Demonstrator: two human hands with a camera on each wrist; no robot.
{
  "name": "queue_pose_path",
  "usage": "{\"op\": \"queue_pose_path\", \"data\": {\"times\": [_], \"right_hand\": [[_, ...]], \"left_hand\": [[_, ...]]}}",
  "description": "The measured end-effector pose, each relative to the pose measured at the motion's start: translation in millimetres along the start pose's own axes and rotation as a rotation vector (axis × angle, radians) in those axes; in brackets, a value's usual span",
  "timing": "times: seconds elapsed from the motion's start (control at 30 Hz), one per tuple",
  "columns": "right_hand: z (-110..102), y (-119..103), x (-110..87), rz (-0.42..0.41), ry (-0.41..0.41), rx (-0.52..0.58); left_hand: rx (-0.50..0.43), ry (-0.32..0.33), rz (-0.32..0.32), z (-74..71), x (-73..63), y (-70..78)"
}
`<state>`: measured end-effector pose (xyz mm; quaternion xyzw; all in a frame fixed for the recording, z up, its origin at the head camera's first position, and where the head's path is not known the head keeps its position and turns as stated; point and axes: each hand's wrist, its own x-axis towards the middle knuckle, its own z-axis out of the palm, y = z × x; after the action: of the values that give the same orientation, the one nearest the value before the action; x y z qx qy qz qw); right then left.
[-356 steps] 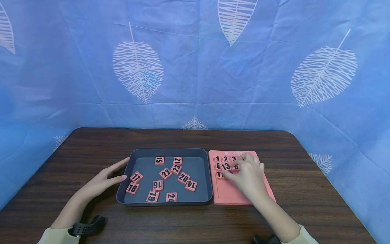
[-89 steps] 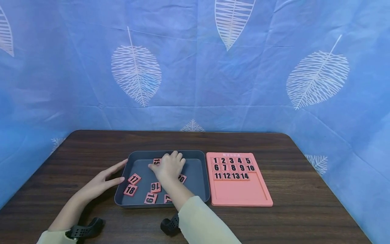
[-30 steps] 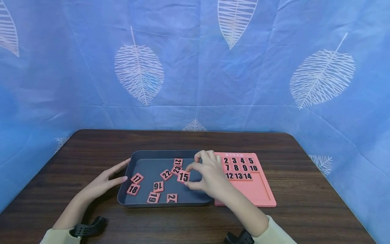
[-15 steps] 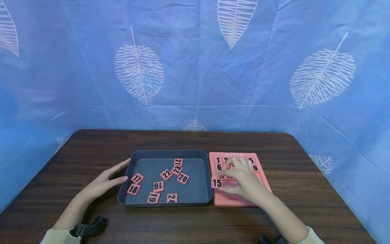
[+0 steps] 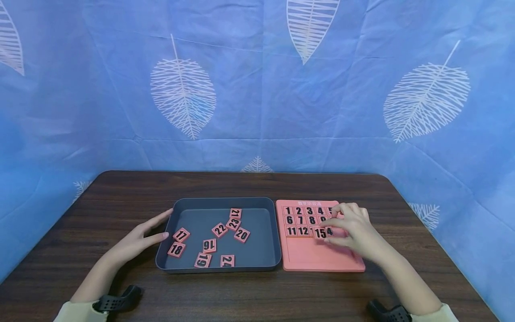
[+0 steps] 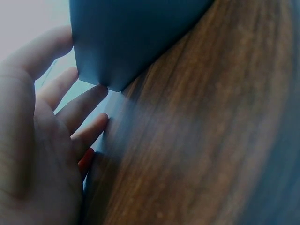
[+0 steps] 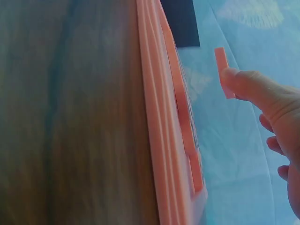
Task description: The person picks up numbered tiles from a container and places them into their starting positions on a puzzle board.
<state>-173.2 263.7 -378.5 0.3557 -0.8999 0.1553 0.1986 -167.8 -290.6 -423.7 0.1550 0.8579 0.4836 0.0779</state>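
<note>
Right grip [image 5: 356, 231] pinches tile 15 [image 5: 320, 233] above the board [image 5: 301, 258], digits' tops toward the table's [image 5: 249, 295] far edge; left grip [image 5: 136, 240], uncurled, touches the tray [image 5: 253, 256]!

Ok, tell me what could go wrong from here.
The 15, pinched at its edge by the right fingers above the board, might slip and drop askew onto the placed tiles. The left fingers, touching the tray, could nudge it and shift the loose tiles inside.
</note>
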Motion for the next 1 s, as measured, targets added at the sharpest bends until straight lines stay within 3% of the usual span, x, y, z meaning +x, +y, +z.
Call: {"op": "queue_pose_path", "data": {"times": [0.3, 0.6, 1.0], "right_hand": [[-5, 24, -11.9, 0.089, -0.072, -0.028], [-8, 41, -23.8, 0.161, -0.137, -0.062], [-7, 45, -26.1, 0.229, -0.205, -0.102]], "left_hand": [[0.011, -0.005, 0.029, -1.1, -1.1, 3.2], [-0.001, -0.006, 0.012, -0.1, -0.4, 2.3], [0.009, -0.004, 0.015, -0.6, -0.1, 0.2]]}}
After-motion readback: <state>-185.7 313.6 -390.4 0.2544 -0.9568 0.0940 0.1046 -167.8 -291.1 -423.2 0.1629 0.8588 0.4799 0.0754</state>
